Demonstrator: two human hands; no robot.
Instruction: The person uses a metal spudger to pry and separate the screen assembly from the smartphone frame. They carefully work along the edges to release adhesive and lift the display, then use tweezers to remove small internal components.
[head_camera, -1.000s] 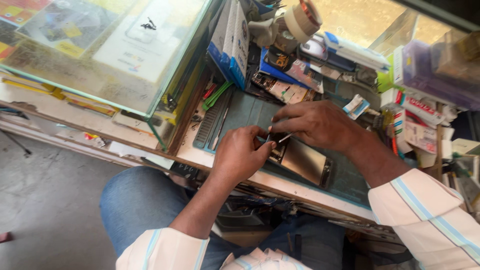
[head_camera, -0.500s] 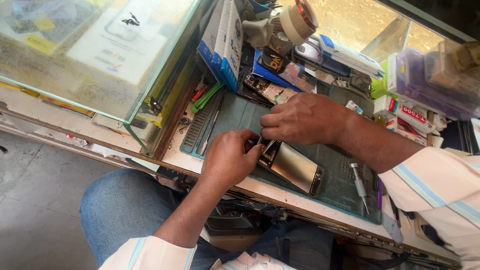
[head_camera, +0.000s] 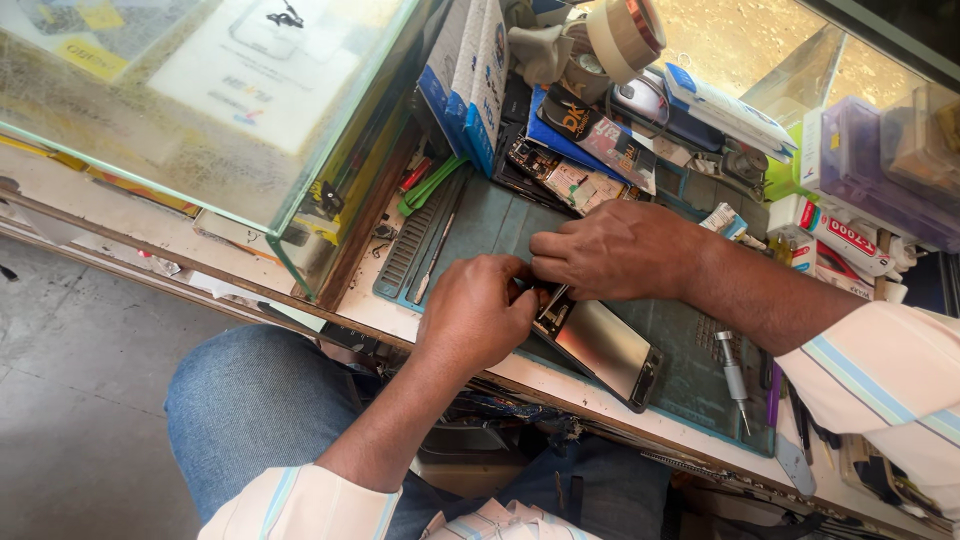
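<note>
Cluttered teal mat (head_camera: 480, 225): both hands' fingers pinch a phone (head_camera: 600, 350), seemingly gripping tweezers (head_camera: 553, 300), screwdriver (head_camera: 733, 375) nearby.

Under our left hand (head_camera: 478, 312) and right hand (head_camera: 612, 250) lies a phone (head_camera: 600, 347), its dark glossy screen tilted toward our right. Beyond the left hand stands a blue-and-white box (head_camera: 468, 75), upright against the glass case. Just past the right hand we see a dark packet with orange print (head_camera: 598, 127) on a blue sheet. Farther right of that hand lies a white-and-red carton (head_camera: 838, 235), with a translucent purple box (head_camera: 880, 175) behind it.
</note>
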